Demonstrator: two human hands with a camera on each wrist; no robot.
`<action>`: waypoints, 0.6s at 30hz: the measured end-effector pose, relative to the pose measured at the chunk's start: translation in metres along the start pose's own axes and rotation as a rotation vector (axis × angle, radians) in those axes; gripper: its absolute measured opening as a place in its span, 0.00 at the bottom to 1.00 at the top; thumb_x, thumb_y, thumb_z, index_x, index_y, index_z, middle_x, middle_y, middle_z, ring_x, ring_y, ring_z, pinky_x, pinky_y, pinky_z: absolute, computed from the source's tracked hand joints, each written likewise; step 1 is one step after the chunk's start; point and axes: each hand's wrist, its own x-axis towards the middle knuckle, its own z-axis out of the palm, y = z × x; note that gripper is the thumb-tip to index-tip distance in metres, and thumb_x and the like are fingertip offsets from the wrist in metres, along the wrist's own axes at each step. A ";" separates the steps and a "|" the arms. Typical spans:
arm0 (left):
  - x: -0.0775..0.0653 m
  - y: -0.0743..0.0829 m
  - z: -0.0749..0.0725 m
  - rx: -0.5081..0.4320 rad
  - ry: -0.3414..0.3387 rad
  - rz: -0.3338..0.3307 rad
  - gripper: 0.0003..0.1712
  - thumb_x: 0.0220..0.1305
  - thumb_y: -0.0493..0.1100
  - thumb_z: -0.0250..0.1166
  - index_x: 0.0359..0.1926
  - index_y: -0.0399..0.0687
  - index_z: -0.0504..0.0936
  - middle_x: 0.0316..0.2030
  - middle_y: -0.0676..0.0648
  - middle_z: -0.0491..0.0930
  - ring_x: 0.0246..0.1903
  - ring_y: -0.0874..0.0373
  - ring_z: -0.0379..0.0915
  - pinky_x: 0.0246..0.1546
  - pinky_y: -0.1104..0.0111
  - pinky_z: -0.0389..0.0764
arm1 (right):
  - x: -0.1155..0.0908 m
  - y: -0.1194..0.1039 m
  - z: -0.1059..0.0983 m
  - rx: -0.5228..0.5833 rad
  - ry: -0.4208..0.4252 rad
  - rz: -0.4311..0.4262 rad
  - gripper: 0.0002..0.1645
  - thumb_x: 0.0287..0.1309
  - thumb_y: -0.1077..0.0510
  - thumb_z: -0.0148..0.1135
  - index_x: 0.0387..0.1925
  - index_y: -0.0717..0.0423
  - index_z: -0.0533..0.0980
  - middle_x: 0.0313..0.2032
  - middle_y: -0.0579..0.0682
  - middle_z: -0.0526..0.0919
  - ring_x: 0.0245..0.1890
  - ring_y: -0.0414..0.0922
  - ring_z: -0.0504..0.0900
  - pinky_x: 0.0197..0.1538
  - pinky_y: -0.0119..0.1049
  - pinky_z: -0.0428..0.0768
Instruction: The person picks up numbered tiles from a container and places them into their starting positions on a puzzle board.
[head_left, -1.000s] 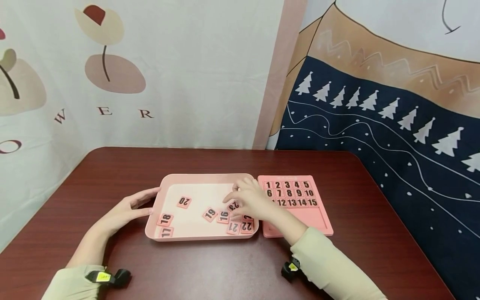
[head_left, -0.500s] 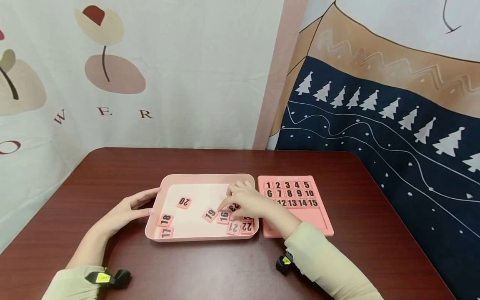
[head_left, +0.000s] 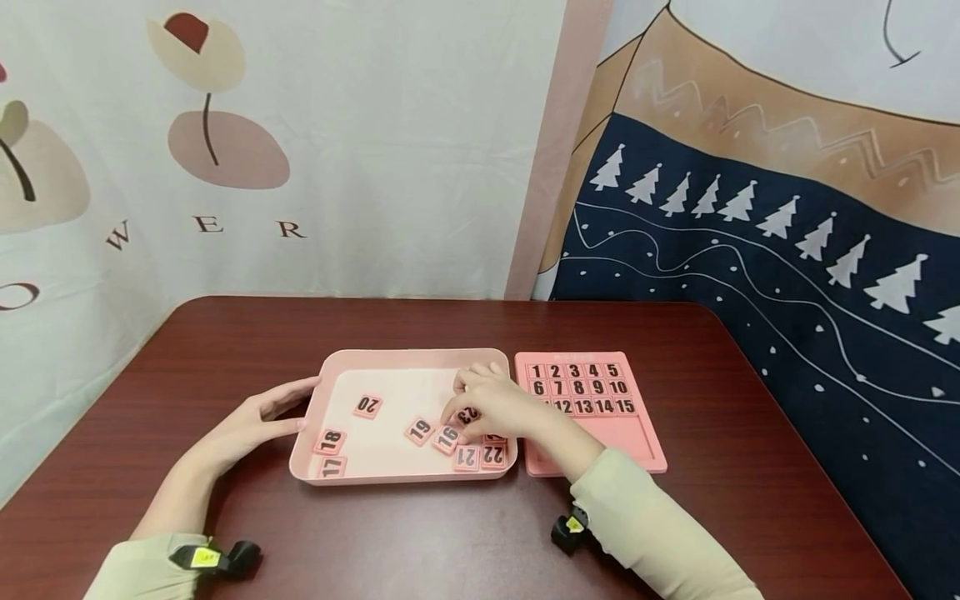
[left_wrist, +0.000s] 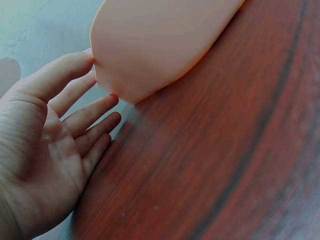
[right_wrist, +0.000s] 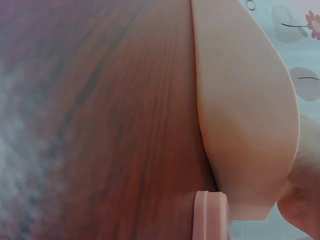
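Note:
A shallow pink tray (head_left: 405,358) with a pale floor holds several pink number tiles. Against its left wall rest the thumb and fingertips of my left hand (head_left: 251,421), the fingers fairly straight; the left wrist view shows this hand (left_wrist: 50,125) touching the tray wall (left_wrist: 145,45). Inside the tray's right part, my right hand (head_left: 491,404) pinches the 16 tile (head_left: 446,439) between thumb and forefinger. Beside it lie the 19 tile (head_left: 419,430), the 21 tile (head_left: 467,457), the 22 tile (head_left: 493,454) and the partly covered 23 tile (head_left: 467,414). Another tile is mostly hidden under the hand.
A pink number board (head_left: 622,442) stands right of the tray, its upper rows filled from 1 to 15. Farther left in the tray are the 20 tile (head_left: 367,406), 18 tile (head_left: 330,441) and 17 tile (head_left: 332,467). Everything sits on a brown table (head_left: 420,542).
My right hand has shifted slightly left and its thumb and forefinger have come down at the 16 tile. That tile has turned and slid a little toward me. My left hand stays put.

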 end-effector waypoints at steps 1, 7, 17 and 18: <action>0.000 0.000 0.000 0.000 0.000 0.001 0.34 0.64 0.35 0.62 0.69 0.40 0.63 0.65 0.39 0.65 0.59 0.74 0.61 0.53 0.80 0.63 | -0.001 0.000 -0.001 -0.003 0.014 -0.001 0.18 0.43 0.41 0.74 0.40 0.32 0.84 0.36 0.37 0.65 0.41 0.38 0.61 0.46 0.36 0.58; 0.000 0.000 0.001 -0.002 0.002 -0.001 0.34 0.63 0.35 0.63 0.69 0.40 0.63 0.65 0.39 0.65 0.59 0.74 0.61 0.53 0.80 0.63 | -0.011 -0.004 -0.009 -0.016 0.113 0.027 0.19 0.41 0.39 0.73 0.39 0.34 0.83 0.35 0.38 0.64 0.45 0.42 0.62 0.52 0.42 0.59; 0.000 -0.003 0.000 0.008 0.010 -0.006 0.34 0.64 0.36 0.63 0.69 0.41 0.64 0.64 0.48 0.67 0.59 0.75 0.60 0.53 0.81 0.64 | -0.047 0.000 -0.023 0.063 0.303 0.080 0.17 0.41 0.45 0.76 0.36 0.40 0.84 0.38 0.42 0.66 0.41 0.42 0.62 0.46 0.42 0.60; 0.000 -0.003 0.000 0.007 0.008 -0.008 0.34 0.64 0.36 0.63 0.69 0.41 0.64 0.64 0.48 0.67 0.59 0.75 0.60 0.53 0.80 0.64 | -0.051 0.002 -0.024 0.066 0.322 0.086 0.18 0.39 0.45 0.77 0.36 0.41 0.84 0.38 0.42 0.67 0.41 0.43 0.63 0.47 0.43 0.60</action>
